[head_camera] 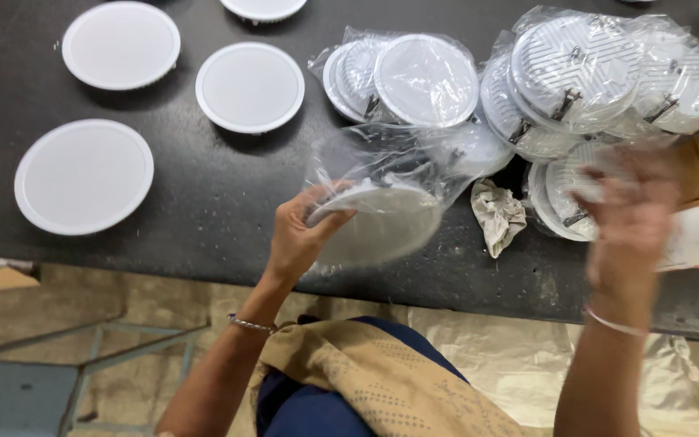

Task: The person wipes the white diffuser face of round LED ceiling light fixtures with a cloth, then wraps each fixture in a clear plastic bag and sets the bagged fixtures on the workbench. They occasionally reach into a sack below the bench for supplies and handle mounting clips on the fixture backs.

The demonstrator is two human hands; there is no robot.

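left hand: clamped on the bagged round lamp, disc tilted, extending rightward.
right hand: blurred, grip unreadable, well right of the lamp.

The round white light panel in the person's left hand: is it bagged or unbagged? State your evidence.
Bagged. Clear crinkled plastic surrounds the round panel gripped by the left hand, unlike the bare panels lying on the dark table.
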